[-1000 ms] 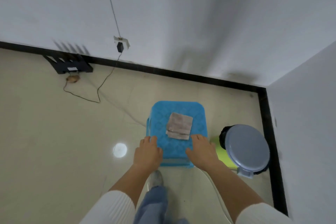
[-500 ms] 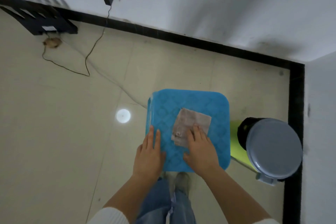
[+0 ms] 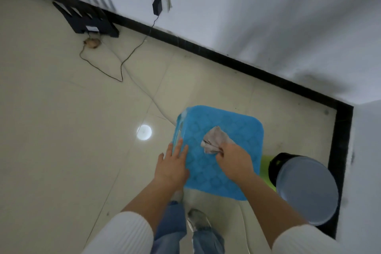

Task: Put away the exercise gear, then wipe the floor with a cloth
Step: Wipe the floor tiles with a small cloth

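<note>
A blue plastic stool (image 3: 237, 130) stands on the cream tiled floor (image 3: 61, 130) near the room's corner. A small grey-pink cloth (image 3: 215, 138) is bunched up on the stool's seat. My right hand (image 3: 234, 160) grips the cloth's near edge and lifts it off the seat. My left hand (image 3: 172, 164) lies flat with straight fingers on the stool's left edge.
A grey-lidded pedal bin (image 3: 307, 189) stands right of the stool, with a green object (image 3: 266, 167) between them. A black router (image 3: 90, 20) sits by the black skirting, its cable (image 3: 121, 64) trailing over the floor from a wall plug (image 3: 157, 6). My feet are just before the stool.
My right hand has gone from resting flat on the cloth to gripping it and bunching it up. My left hand has slid forward along the stool's left edge. The view has tilted.
</note>
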`<state>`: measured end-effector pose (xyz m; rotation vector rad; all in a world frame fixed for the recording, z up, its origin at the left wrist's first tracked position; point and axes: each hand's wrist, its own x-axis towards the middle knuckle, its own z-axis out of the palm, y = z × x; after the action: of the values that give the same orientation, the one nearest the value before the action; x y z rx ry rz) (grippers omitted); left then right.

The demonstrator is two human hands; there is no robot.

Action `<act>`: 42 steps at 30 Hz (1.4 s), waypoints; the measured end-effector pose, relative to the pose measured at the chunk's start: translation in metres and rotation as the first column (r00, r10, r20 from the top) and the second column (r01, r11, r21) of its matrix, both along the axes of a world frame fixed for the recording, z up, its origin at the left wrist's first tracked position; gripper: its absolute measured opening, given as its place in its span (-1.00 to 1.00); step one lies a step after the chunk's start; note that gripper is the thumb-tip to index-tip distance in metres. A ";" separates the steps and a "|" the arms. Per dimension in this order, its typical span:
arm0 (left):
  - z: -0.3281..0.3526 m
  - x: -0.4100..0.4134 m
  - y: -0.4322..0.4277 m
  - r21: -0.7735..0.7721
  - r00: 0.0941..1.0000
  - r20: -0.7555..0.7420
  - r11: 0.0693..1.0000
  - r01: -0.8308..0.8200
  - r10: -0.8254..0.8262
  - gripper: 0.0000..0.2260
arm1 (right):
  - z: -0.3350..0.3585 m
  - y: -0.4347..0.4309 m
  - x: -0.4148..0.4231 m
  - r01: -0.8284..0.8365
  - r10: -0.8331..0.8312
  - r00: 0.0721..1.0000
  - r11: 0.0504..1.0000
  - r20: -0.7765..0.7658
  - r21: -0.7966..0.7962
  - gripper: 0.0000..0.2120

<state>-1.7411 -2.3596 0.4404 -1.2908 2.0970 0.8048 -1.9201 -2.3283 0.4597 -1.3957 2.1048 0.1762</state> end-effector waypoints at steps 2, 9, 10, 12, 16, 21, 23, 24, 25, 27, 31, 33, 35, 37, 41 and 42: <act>0.024 0.007 0.008 -0.064 0.996 -0.041 0.995 -0.082 0.080 -0.39 | 0.022 0.003 0.005 -0.037 0.041 0.998 0.996 0.050 -0.077 -0.88; 0.131 0.050 0.071 -0.166 0.903 -0.129 0.889 -0.426 0.409 -0.41 | 0.130 0.017 0.056 -0.127 0.173 0.938 0.978 0.300 -0.168 -0.81; 0.146 0.059 0.084 -0.188 0.878 -0.139 0.858 -0.478 0.459 -0.41 | 0.147 0.021 0.068 -0.181 0.231 0.922 0.967 0.311 -0.181 -0.79; 0.175 0.082 0.113 -0.219 0.815 -0.152 0.785 -0.580 0.559 -0.41 | 0.179 0.029 0.095 -0.262 0.320 0.885 0.943 0.338 -0.208 -0.82; 0.228 0.143 0.172 -0.253 0.617 -0.198 0.568 -0.783 0.762 -0.41 | 0.231 0.052 0.166 -0.408 0.503 0.781 0.860 0.371 -0.307 -0.79; 0.286 0.243 0.262 -0.302 0.327 -0.257 0.245 -0.921 0.909 -0.41 | 0.283 0.101 0.283 -0.696 0.787 0.510 0.615 0.348 -0.371 -0.81; 0.303 0.283 0.307 -0.325 0.219 -0.276 0.123 -0.938 0.936 -0.42 | 0.302 0.129 0.336 -0.763 0.847 0.409 0.522 0.341 -0.382 -0.79; 0.310 0.303 0.331 -0.337 0.169 -0.279 0.069 -0.939 0.945 -0.41 | 0.310 0.146 0.363 -0.790 0.874 0.356 0.471 0.332 -0.393 -0.79; 0.316 0.323 0.356 -0.349 0.124 -0.280 0.019 -0.937 0.952 -0.41 | 0.316 0.164 0.391 -0.812 0.897 0.303 0.420 0.323 -0.405 -0.79; 0.325 0.362 0.411 -0.375 0.040 -0.278 -0.070 -0.924 0.960 -0.41 | 0.325 0.204 0.448 -0.846 0.931 0.205 0.324 0.302 -0.424 -0.79; 0.338 0.441 0.535 -0.424 -0.106 -0.278 -0.221 -0.878 0.955 -0.44 | 0.334 0.312 0.560 -0.875 0.951 0.051 0.189 0.304 -0.445 -0.82; 0.345 0.480 0.600 -0.449 -0.177 -0.279 -0.291 -0.845 0.944 -0.46 | 0.340 0.374 0.614 -0.869 0.950 0.017 0.168 0.312 -0.466 -0.80; 0.354 0.513 0.665 -0.467 -0.245 -0.284 -0.357 -0.809 0.927 -0.46 | 0.348 0.439 0.663 -0.874 0.936 -0.025 0.150 0.351 -0.463 -0.80; 0.362 0.543 0.726 -0.487 -0.308 -0.287 -0.415 -0.768 0.907 -0.46 | 0.356 0.501 0.708 -0.881 0.919 -0.078 0.119 0.387 -0.459 -0.79; 0.376 0.594 0.837 -0.492 -0.445 -0.303 -0.539 -0.684 0.842 -0.45 | 0.368 0.616 0.791 -0.886 0.911 -0.189 0.003 0.368 -0.464 -0.75; 0.378 0.607 0.863 -0.493 -0.476 -0.309 -0.567 -0.660 0.823 -0.45 | 0.370 0.643 0.813 -0.887 0.904 -0.217 -0.026 0.367 -0.460 -0.76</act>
<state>-1.1340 -1.4965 0.8182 -3.4078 -0.0920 0.2824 -1.1076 -1.6851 0.8293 -2.3548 0.0702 0.2120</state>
